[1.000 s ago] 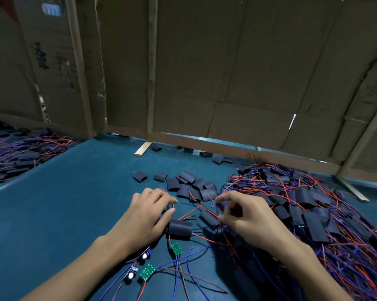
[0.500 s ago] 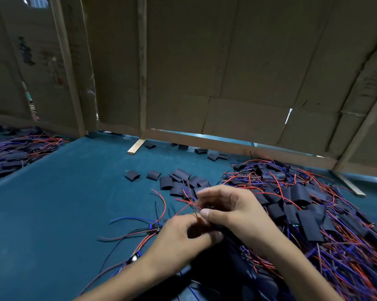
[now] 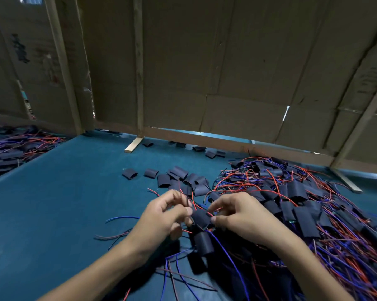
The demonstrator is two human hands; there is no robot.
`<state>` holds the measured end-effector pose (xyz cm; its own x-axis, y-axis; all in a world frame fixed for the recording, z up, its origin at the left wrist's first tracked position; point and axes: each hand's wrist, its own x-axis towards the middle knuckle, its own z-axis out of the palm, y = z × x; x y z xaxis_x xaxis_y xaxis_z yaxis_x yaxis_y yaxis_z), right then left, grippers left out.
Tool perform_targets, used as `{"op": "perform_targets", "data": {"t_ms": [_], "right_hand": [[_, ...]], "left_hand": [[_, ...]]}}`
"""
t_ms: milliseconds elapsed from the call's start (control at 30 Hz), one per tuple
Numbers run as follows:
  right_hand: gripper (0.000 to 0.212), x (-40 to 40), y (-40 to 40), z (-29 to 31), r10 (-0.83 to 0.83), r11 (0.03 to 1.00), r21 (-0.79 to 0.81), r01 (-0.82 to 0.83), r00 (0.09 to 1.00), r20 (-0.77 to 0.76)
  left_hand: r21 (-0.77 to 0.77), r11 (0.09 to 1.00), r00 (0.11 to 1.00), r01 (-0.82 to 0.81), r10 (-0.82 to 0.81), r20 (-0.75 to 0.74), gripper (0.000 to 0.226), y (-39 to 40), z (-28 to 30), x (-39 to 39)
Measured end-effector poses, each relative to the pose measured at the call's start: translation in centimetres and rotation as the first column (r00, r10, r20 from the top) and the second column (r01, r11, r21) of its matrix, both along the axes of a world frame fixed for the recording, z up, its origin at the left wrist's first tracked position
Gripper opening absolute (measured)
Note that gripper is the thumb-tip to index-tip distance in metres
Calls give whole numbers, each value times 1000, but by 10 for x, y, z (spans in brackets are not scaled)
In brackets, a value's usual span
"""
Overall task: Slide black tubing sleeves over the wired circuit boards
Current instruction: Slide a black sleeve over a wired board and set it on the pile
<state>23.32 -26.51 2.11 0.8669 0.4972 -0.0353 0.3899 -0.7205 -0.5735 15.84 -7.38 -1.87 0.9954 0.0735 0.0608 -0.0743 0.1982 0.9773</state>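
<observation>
While pinched: fingers (image 3: 213, 218) on sleeve (image 3: 201, 217).

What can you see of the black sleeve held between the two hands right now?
The black sleeve is a short, flattened matte tube, rubbery-looking, raised above the teal table. The left hand pinches its left edge, the right hand its right. Red wires emerge from its top; no board shows.
</observation>
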Motion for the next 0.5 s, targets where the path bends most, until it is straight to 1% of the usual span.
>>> {"op": "perform_targets", "data": {"t_ms": [33,67,100,133,167,200,267,333,367,433,467,500], "right_hand": [[13,-3,2,-1,-3,1000,-21,3,1000,13],[26,-6,5,-3,-7,999,-49,9,999,35],[36,-9,8,-5,-7,997,-80,11,998,55],[40,-11,12,-7,0,995,-96,6,998,65],[40,-14,16,-10,11,996,-92,-5,998,58],[37,-15,19,-12,13,997,-71,-10,999,46],[31,-17,20,-11,-32,999,-7,32,999,39],[30,-14,16,-7,-116,992,67,110,989,93],[28,-12,13,-3,-146,984,123,131,982,118],[27,-9,6,6,-175,952,270,142,979,104],[29,-8,2,10,-159,938,323,125,984,84],[31,-8,0,14,-126,933,348,94,989,71]], "left_hand": [[-49,999,1000,-1,-1,-26,10,2,1,0],[-55,998,999,1,-3,-41,12,5,2,1],[1,1000,999,6,-6,-38,14,6,1,0],[111,994,1000,7,-5,-21,16,8,0,-1],[222,975,1000,-1,0,4,17,8,-2,-2],[302,953,1000,-17,10,26,16,9,-3,-2],[354,934,998,-52,38,46,13,12,-5,-3],[373,923,994,-97,73,77,11,17,-5,-3],[401,904,988,-147,113,107,12,19,-5,-3],[482,822,951,-303,227,211,19,22,-7,-2],[529,755,918,-389,270,290,24,23,-7,-3],[585,661,878,-470,282,387,29,25,-6,-5]]}}
